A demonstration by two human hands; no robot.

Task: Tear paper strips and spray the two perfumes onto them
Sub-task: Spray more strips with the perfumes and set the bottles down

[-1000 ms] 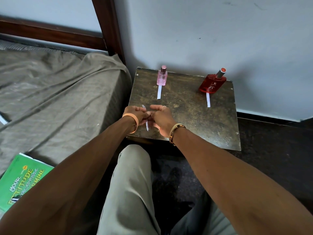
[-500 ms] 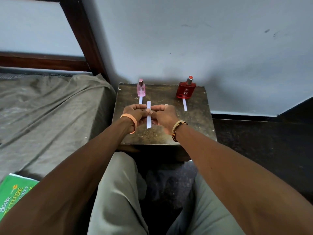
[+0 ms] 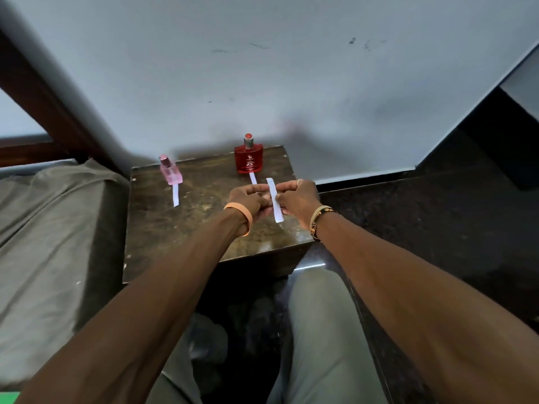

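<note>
A person is sitting in front of a small dark brown wooden bench (image 3: 186, 228) and is holding both hands above its right front part. The left hand (image 3: 248, 199), with an orange band on the wrist, and the right hand (image 3: 297, 199), with a black and gold bracelet on the wrist and a ring on one finger, are meeting at a narrow white paper strip (image 3: 274, 201). The fingers (image 3: 264, 188) of the left hand are closing on the left edge of this strip and the fingers of the right hand are pinching its right edge, so the strip is standing almost upright between the two hands, with its upper end above them and its lower end hanging below them, over the bench. At the back of the bench, near the pale grey wall (image 3: 291, 68), a small pink glass perfume bottle (image 3: 170, 172) is standing on the left and a wider red glass perfume bottle (image 3: 248, 156) with a silver neck is standing on the right. A short white paper strip (image 3: 175, 195) is lying on the bench just in front of the pink bottle, and another short white strip (image 3: 252, 178) is lying just in front of the red bottle, partly behind the left hand. A bed with a grey-brown sheet (image 3: 52, 228) is standing beside the bench on the left, and the person's legs in grey-green trousers (image 3: 318, 330) are showing below the arms.
</note>
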